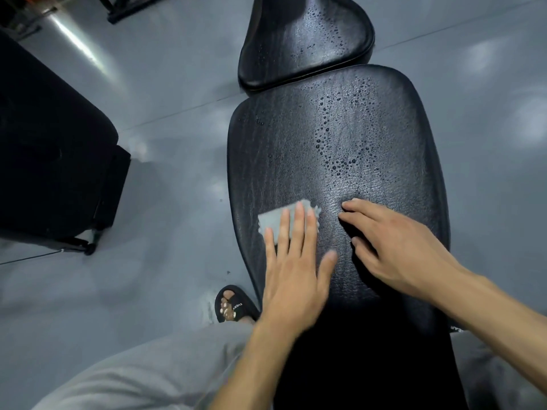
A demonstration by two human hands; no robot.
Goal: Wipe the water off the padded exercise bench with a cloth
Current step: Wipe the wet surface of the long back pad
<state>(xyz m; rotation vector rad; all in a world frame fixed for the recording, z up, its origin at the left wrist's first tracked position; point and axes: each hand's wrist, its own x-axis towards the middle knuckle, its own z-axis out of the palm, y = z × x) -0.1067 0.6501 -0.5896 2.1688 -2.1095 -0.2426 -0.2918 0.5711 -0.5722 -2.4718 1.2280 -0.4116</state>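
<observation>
Head view: long black textured padded bench pad (340, 161) runs up middle of frame; water droplets (340, 146) beaded on its right-centre. Smaller black seat pad (305, 39) beyond, also wet. Small grey cloth (276, 221) lies flat on near-left part of long pad. Left hand (296, 261) presses on cloth, fingers straight and spread, nothing gripped. Right hand (393, 247) just beside, fingertips touching bare pad, fingers loosely extended, empty. Black sandal (233, 304) on grey glossy floor (165, 161), left of bench.

Glossy grey floor (165, 173), black equipment (50, 161) beside.
</observation>
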